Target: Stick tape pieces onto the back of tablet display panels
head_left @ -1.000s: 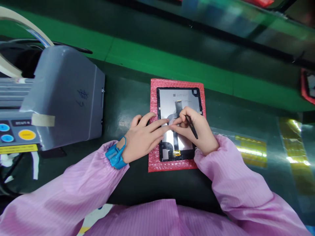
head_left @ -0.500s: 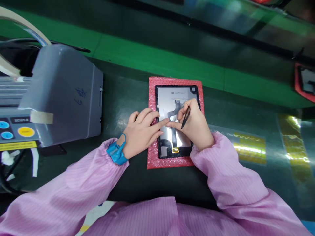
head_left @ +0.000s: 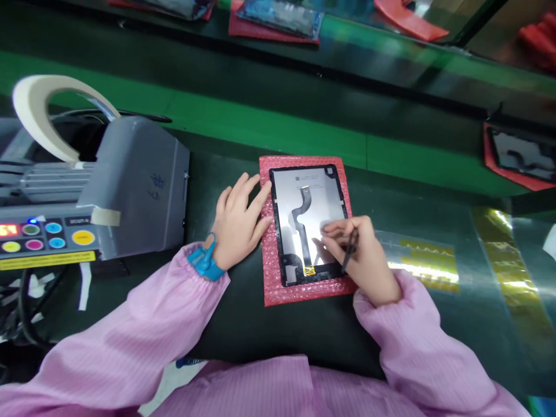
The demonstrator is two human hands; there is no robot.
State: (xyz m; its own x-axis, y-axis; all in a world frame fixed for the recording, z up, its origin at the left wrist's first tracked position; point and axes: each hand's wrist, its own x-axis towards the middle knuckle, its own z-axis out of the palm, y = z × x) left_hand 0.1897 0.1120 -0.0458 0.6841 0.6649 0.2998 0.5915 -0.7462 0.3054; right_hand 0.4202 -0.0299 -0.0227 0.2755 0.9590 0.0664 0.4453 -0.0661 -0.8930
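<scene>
A tablet screen panel (head_left: 284, 217) with a black border lies silver back up on a red bubble-wrap sheet (head_left: 271, 292). Down its middle runs a dark flex cable (head_left: 304, 240) with a yellow end near the panel's lower edge. My left hand (head_left: 238, 223), a blue strap at its wrist, rests flat with fingers spread at the panel's left edge. Over the panel's right side, my right hand (head_left: 362, 255) holds black tweezers (head_left: 350, 252) against its palm. Its thumb and fingertips are blurred close together, and I cannot make out anything between them.
A grey tape dispenser (head_left: 143, 185) with lit buttons stands on the left. Yellow tape strips (head_left: 428, 263) lie on the dark green bench at right. Another panel (head_left: 523, 153) on red wrap sits at far right. Wrapped parts (head_left: 282, 17) lie on the shelf above.
My left hand has drawn back from the cable to the panel's left edge. My right hand has moved right and down, uncovering the cable. The view has shifted.
</scene>
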